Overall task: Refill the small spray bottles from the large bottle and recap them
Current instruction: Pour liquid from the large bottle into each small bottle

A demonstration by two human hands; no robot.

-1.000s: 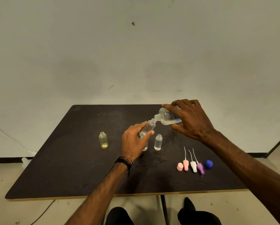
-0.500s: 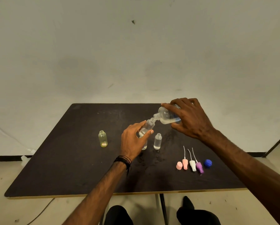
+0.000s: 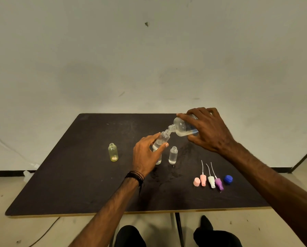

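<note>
On the dark flat surface [image 3: 78, 184], at 4 o'clock, lie pink, white and purple spray tops [image 3: 210, 181] and a round blue cap [image 3: 228, 179]. The left hand [image 3: 145, 155] has its grip curled around a small clear bottle [image 3: 160, 139], tilted. At 1 o'clock, the right hand [image 3: 208, 131] grips the big clear bottle [image 3: 182, 126], mouth touching the small one's. A small yellow bottle [image 3: 113, 152] stands at 10 o'clock.

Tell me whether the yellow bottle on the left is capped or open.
Open. The yellow bottle stands upright on the table with its threaded neck bare; the spray tops lie apart, to the right.
</note>
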